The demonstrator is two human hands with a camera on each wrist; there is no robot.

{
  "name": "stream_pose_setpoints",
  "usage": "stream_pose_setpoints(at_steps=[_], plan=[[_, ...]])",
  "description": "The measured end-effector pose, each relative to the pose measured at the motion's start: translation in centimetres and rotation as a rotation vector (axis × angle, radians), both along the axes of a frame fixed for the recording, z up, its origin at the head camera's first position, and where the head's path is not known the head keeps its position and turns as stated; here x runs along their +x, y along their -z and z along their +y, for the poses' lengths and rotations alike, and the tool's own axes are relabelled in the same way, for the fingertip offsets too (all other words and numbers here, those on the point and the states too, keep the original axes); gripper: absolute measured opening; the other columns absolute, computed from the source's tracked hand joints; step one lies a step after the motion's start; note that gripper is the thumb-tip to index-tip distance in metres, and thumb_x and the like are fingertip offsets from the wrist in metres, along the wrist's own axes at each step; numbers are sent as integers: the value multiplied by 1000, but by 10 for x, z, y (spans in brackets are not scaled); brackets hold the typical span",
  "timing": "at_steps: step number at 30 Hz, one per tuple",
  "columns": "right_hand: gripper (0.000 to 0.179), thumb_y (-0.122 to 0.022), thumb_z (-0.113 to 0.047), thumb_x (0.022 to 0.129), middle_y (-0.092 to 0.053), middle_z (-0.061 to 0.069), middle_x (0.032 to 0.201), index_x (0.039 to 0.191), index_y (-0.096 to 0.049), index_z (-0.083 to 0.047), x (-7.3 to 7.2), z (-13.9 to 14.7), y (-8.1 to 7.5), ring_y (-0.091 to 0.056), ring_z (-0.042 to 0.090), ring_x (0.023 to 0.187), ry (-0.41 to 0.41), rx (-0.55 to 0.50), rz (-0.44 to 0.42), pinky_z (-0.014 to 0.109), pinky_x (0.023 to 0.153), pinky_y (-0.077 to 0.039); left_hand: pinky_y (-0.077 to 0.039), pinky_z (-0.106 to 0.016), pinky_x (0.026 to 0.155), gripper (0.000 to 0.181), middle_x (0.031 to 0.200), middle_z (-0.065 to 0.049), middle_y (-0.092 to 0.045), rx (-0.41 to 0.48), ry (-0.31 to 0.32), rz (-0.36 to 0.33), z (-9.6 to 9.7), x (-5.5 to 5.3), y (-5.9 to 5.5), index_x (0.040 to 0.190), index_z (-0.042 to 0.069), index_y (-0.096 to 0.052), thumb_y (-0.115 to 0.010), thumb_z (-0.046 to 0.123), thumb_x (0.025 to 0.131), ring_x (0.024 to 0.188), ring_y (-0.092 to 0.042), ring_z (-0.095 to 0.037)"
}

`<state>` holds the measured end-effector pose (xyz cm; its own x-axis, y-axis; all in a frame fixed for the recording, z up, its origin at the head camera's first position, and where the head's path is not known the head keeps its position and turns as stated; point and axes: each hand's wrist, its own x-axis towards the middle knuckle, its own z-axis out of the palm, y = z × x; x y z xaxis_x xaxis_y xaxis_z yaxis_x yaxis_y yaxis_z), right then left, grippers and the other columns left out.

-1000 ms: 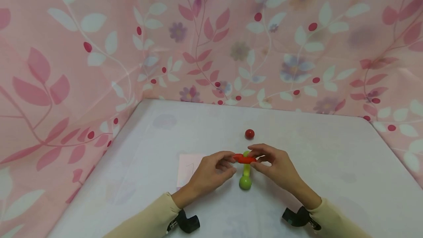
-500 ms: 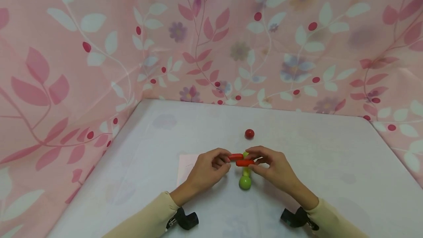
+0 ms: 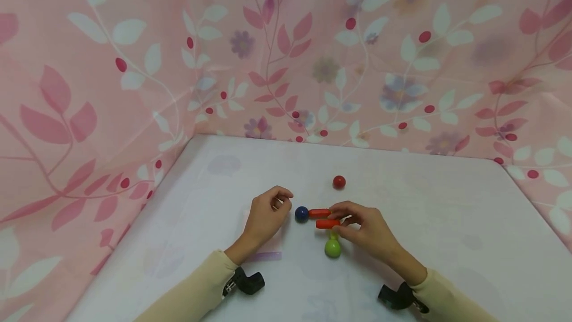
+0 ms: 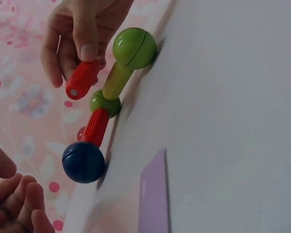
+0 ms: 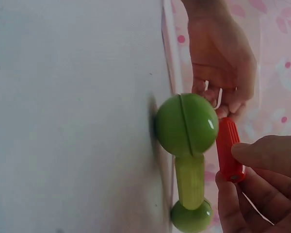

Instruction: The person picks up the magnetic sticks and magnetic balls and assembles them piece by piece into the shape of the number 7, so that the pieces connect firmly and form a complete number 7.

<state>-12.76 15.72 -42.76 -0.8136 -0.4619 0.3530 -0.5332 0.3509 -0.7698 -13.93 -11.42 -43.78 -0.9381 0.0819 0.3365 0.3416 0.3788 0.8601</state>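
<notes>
My right hand [image 3: 366, 225] pinches a loose red rod [image 5: 229, 150] between thumb and fingers, holding it up off the table. In the left wrist view its end shows a small silvery dot. Below it lies a joined piece: a large green ball [image 4: 135, 48], a yellow-green rod [image 4: 118, 80], a smaller-looking green ball [image 4: 105, 103], a second red rod [image 4: 96, 127] and a blue ball [image 4: 84, 162]. My left hand [image 3: 265, 215] hovers just left of the blue ball, fingers loosely curled, holding nothing. The right fingers hide the far green ball in the head view.
A separate red ball [image 3: 339, 182] sits farther back on the white table [image 3: 223, 183]. Partly beneath the left hand lies a pale pink card with a purple strip [image 3: 268, 256]. Black camera mounts [image 3: 250, 282] hang at both wrists. Pink floral cloth [image 3: 286, 63] stands behind.
My left hand has let go of the joined piece and drawn back left, uncovering the blue ball. The right hand has shifted slightly left and down, still pinching its red rod.
</notes>
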Motion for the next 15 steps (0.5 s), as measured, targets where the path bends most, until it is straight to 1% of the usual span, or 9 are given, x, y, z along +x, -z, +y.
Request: stream_pose_setpoints(at_steps=[2,5,8,10,13,15], plan=[[39,-84,5,84,-76,-6,105,120,-72,-4,1,-4,1,-69,13,95,-4,52,10,33,78,-59,-50,-28,59,15,85,4,-67,35,-18,-33,-4,-4,1,104,6,-75,-65,1,94,66,-62,-14],[37,-85,0,85,-75,-9,103,119,-73,-8,3,-10,1,-68,11,95,-10,138,23,36,81,-58,-48,-26,55,14,84,0,-67,76,-20,-71,-9,-8,0,105,2,-74,-65,1,94,63,-63,-17],[35,-85,-4,86,-75,-11,103,118,-73,-11,5,-16,0,-67,10,96,3,213,18,38,85,-57,-45,-25,53,15,83,-2,-67,82,-16,-81,-11,-11,-1,105,1,-74,-65,1,93,63,-63,-18],[33,-85,-4,86,-75,-12,101,117,-74,-12,5,-19,0,-67,11,97,7,241,8,39,87,-56,-45,-25,54,14,83,-2,-67,81,-13,-96,-12,-12,0,104,1,-74,-65,1,93,64,-62,-18],[30,-83,-2,87,-76,-11,98,114,-74,-11,4,-23,1,-68,8,95,-8,255,0,39,89,-55,-44,-24,55,13,81,-2,-66,70,-3,-116,-12,-12,1,103,1,-74,-65,0,93,65,-61,-17],[28,-83,-1,87,-76,-10,96,112,-74,-10,3,-23,0,-69,6,93,-17,264,11,40,89,-55,-45,-25,56,13,81,-2,-66,53,13,-127,-12,-12,2,102,1,-74,-64,0,93,66,-62,-18]])
